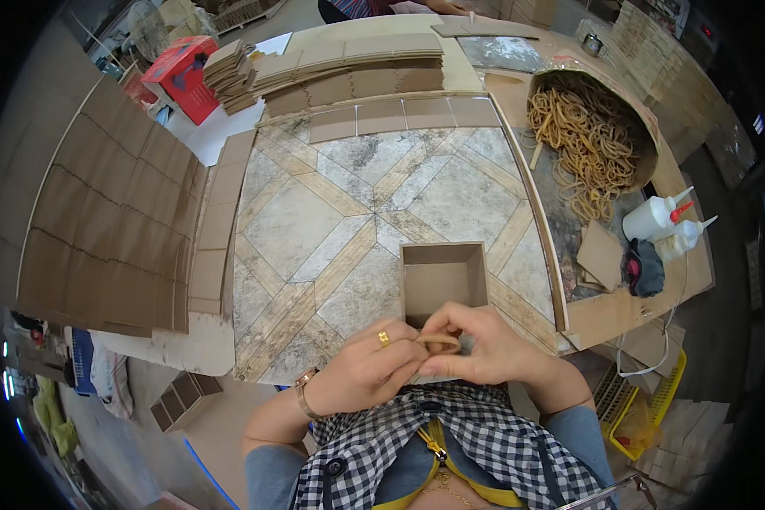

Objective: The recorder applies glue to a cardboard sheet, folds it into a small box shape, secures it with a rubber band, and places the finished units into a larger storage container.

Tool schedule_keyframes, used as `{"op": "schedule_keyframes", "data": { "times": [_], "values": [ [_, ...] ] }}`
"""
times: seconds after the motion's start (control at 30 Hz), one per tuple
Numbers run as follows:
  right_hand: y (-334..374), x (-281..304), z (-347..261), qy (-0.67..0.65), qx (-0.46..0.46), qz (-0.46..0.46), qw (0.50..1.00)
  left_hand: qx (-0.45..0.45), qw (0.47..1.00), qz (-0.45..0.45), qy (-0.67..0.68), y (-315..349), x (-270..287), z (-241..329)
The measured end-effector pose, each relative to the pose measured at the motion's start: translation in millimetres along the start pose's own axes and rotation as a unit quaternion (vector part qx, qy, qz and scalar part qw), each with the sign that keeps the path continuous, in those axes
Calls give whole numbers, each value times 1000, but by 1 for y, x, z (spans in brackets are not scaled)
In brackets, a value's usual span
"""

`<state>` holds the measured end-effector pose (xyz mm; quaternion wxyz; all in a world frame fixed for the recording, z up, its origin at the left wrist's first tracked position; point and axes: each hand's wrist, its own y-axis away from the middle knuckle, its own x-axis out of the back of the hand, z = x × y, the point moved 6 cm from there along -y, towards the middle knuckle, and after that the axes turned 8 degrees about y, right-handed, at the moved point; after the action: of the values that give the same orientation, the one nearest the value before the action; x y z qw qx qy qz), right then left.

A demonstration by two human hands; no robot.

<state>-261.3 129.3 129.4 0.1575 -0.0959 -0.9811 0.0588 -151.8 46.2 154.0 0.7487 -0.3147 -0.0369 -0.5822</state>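
Note:
My left hand (372, 362) and my right hand (483, 344) come together near the table's front edge, in front of my body. Between their pinched fingers is a tan rubber band (439, 339), bent into a narrow loop. Just beyond my fingers stands an open square box (444, 282) of thin brown board. Its near side is partly hidden behind my right hand. The box rests on a patterned, tile-like board (340, 229).
A sack of tan rubber bands (582, 136) lies open at right. Near it are white squeeze bottles (650, 218) and a dark cloth-like item (645, 268). Brown panels (348, 64) are stacked at the back, more (110, 212) at left. Another person (391, 7) sits across.

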Motion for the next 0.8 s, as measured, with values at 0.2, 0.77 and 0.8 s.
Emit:
{"op": "schedule_keyframes", "data": {
  "times": [0.2, 0.77, 0.8],
  "values": [
    [14, 2, 11, 20, -75, 135, 988, 49, 962, 252, 88, 18, 4, -22],
    [35, 72, 54, 207, -78, 91, 971, 111, 993, -34, -19, -2, 7, -83],
    [34, 71, 57, 205, -88, 74, 972, 108, 993, -36, -7, -5, 8, -87]
  ]
}}
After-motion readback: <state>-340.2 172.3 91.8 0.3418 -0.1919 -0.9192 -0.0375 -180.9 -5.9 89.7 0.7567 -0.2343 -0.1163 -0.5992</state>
